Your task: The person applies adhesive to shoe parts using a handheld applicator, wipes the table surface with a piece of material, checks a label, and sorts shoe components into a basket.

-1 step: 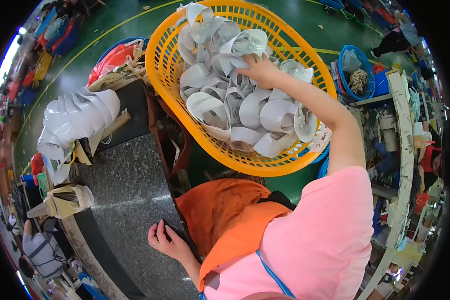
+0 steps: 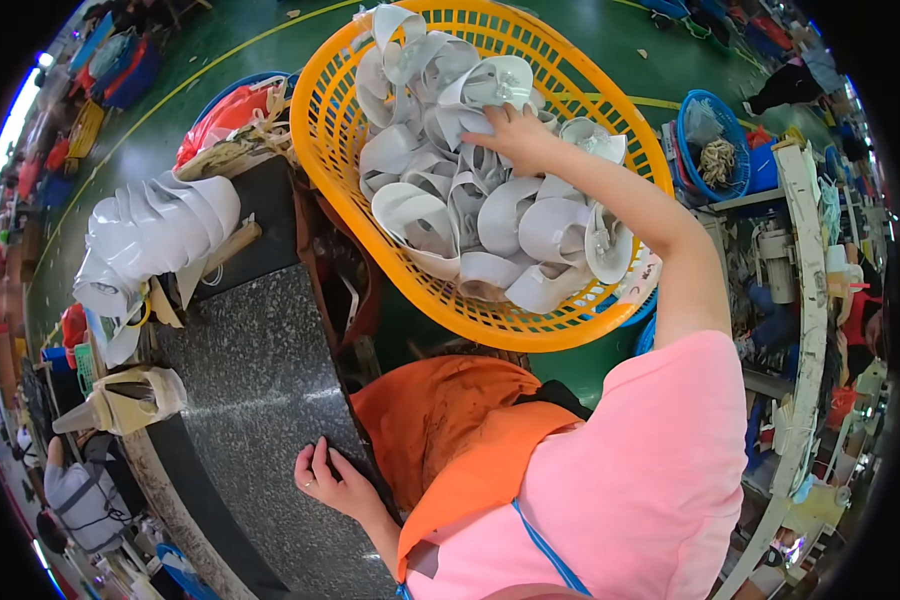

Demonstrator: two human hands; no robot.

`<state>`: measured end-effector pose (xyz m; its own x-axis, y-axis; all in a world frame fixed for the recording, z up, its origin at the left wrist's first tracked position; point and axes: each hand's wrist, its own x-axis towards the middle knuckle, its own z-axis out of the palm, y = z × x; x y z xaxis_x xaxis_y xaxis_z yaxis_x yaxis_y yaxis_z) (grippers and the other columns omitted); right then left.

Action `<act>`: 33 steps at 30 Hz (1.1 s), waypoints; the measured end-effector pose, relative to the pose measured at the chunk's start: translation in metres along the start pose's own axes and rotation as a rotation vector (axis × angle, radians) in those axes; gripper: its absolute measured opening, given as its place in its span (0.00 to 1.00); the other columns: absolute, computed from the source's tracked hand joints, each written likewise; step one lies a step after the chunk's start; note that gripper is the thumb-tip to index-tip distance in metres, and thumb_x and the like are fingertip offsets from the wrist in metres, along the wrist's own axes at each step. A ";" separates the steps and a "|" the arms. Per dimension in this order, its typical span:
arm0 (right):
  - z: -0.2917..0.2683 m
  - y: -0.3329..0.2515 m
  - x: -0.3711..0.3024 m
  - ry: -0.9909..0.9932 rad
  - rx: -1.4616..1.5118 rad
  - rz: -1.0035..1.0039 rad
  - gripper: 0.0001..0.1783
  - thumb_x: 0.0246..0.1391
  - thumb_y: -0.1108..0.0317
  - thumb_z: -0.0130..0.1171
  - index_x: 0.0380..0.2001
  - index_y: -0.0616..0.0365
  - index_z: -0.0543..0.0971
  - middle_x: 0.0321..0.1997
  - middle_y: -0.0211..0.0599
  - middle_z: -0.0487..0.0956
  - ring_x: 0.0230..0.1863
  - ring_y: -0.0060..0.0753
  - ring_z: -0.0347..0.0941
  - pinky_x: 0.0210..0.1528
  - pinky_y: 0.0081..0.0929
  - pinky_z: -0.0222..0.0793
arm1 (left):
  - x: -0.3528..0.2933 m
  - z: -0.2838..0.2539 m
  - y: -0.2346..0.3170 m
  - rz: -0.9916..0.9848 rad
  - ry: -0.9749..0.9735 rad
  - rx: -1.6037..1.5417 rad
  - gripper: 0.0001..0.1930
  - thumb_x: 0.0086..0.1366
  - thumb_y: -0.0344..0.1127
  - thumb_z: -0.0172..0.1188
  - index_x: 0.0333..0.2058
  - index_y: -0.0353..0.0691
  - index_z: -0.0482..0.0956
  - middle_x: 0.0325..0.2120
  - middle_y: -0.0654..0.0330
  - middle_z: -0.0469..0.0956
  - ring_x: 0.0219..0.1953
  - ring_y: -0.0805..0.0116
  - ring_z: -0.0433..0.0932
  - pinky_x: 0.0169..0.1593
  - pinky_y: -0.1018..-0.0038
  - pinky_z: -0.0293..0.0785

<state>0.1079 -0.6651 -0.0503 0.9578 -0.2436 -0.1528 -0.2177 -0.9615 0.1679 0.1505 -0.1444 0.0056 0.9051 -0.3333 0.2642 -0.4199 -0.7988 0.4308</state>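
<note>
Right hand lies in the yellow basket's far half, fingers parted over white curled pieces, grip unclear; left hand rests loosely open, empty, on near bench; overlapping pieces could snag if tugged.

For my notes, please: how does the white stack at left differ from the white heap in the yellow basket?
The white stack is nested in a fairly neat row; the white heap lies loose, its pieces turned many ways. The heap spreads wider than the stack. The right hand is at the heap, while neither hand is at the stack. Both are made of white, curved pieces.
</note>
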 end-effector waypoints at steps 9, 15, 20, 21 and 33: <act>0.014 -0.015 0.041 -0.126 0.028 -0.035 0.42 0.37 0.73 0.59 0.57 0.23 0.64 0.66 0.53 0.50 0.60 0.66 0.55 0.48 0.62 0.62 | -0.004 0.000 0.001 -0.019 0.028 -0.049 0.11 0.56 0.25 0.55 0.39 0.36 0.77 0.42 0.55 0.69 0.47 0.58 0.65 0.50 0.66 0.61; 0.012 -0.026 0.031 -0.016 -0.074 0.061 0.27 0.46 0.73 0.52 0.49 0.31 0.71 0.66 0.48 0.52 0.64 0.63 0.51 0.51 0.56 0.63 | -0.004 0.000 0.000 -0.031 0.024 -0.048 0.10 0.57 0.25 0.54 0.39 0.37 0.77 0.42 0.56 0.69 0.47 0.58 0.65 0.51 0.65 0.61; 0.035 -0.013 0.020 0.098 -0.040 -0.129 0.23 0.45 0.74 0.52 0.45 0.34 0.73 0.66 0.47 0.53 0.63 0.61 0.53 0.49 0.50 0.67 | -0.002 -0.001 0.000 -0.034 0.021 -0.038 0.09 0.58 0.26 0.54 0.38 0.37 0.77 0.42 0.57 0.70 0.48 0.60 0.65 0.51 0.68 0.61; 0.035 -0.007 0.011 0.120 -0.014 -0.124 0.23 0.44 0.74 0.53 0.44 0.35 0.73 0.66 0.48 0.53 0.62 0.60 0.55 0.49 0.48 0.68 | -0.002 0.000 0.000 -0.045 0.028 -0.038 0.09 0.58 0.26 0.54 0.38 0.37 0.77 0.42 0.57 0.70 0.48 0.60 0.65 0.51 0.68 0.61; 0.037 0.002 0.047 0.126 -0.037 0.139 0.10 0.44 0.71 0.53 0.31 0.45 0.78 0.52 0.43 0.68 0.41 0.49 0.74 0.35 0.40 0.73 | -0.008 -0.004 -0.001 -0.069 0.035 -0.091 0.09 0.58 0.26 0.54 0.38 0.37 0.78 0.43 0.57 0.70 0.49 0.60 0.66 0.52 0.68 0.62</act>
<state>0.1452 -0.6830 -0.0928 0.9356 -0.3532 -0.0026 -0.3444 -0.9138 0.2154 0.1433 -0.1392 0.0067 0.9296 -0.2602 0.2611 -0.3630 -0.7701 0.5247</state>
